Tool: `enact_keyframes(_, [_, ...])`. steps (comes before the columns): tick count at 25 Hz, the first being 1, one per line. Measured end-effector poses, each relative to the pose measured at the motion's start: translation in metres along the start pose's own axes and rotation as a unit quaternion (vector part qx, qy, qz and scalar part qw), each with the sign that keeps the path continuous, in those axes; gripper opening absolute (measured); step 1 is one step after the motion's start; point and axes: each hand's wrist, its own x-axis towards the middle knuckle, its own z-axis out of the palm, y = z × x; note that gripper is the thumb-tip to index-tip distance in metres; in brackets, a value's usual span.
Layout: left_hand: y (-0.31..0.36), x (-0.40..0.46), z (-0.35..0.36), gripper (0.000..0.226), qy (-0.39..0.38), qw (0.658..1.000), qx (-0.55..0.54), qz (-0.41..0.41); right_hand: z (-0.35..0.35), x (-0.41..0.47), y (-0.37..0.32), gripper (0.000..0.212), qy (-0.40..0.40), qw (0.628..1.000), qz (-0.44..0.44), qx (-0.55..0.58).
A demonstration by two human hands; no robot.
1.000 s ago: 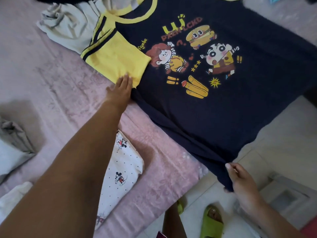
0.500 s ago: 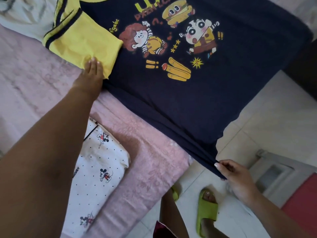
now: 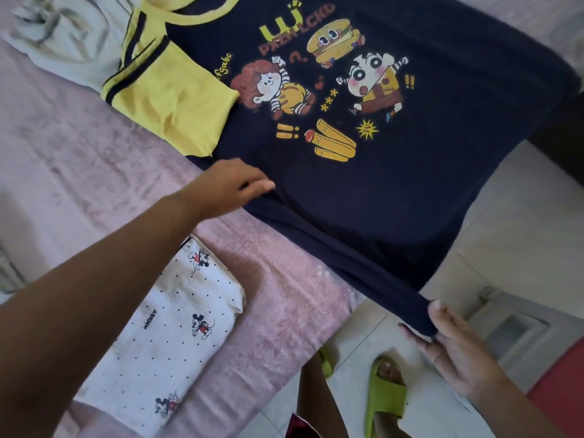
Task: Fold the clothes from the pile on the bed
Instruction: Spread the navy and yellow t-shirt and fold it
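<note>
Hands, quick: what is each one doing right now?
Left hand: pinching the side edge of the navy shirt, below the yellow sleeve.
Right hand: gripping the shirt's bottom corner, off the bed's edge.

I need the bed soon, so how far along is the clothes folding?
Done: one white mouse-print garment lies folded on the pink bedspread. In hand: the navy cartoon T-shirt is spread flat, its yellow sleeve turned in; the left hand takes its side edge and the right hand pinches the hem corner. Left: the shirt's body folds, plus a crumpled pale garment at the top.
</note>
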Motion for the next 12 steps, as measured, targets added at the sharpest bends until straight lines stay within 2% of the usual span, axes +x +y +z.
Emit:
enact_keyframes(1, [0.01, 0.002, 0.002, 0.037, -0.053, 0.998, -0.017, -0.023, 0.003, -0.003, 0.0, 0.068, 0.018, 0.999, -0.007, -0.03])
enact_keyframes(2, [0.012, 0.007, 0.006, 0.033, -0.091, 0.995, -0.014, -0.046, 0.005, -0.003, 0.003, 0.065, 0.037, 0.998, -0.007, -0.057])
enact_keyframes(4, [0.016, 0.012, 0.005, 0.03, -0.138, 0.987, -0.011, -0.08, 0.009, -0.007, 0.005, 0.041, 0.08, 0.992, -0.018, -0.1])
enact_keyframes(5, [0.017, 0.014, 0.003, 0.031, -0.157, 0.982, -0.023, -0.105, 0.011, -0.008, 0.007, 0.042, 0.109, 0.982, -0.027, -0.151])
enact_keyframes(6, [0.018, 0.018, 0.001, 0.034, -0.169, 0.977, -0.018, -0.129, 0.011, -0.005, 0.01, 0.053, 0.126, 0.967, -0.039, -0.216])
enact_keyframes(8, [0.023, 0.027, 0.003, 0.039, -0.194, 0.969, 0.06, -0.142, 0.016, -0.001, 0.017, 0.072, 0.142, 0.944, -0.071, -0.289])
enact_keyframes(10, [0.029, 0.031, 0.012, 0.042, -0.221, 0.954, 0.161, -0.125, 0.023, 0.006, 0.023, 0.059, 0.166, 0.951, -0.052, -0.254])
enact_keyframes(12, [0.028, 0.028, 0.022, 0.048, -0.18, 0.954, 0.227, -0.078, 0.026, 0.013, 0.028, 0.045, 0.175, 0.948, -0.023, -0.264])
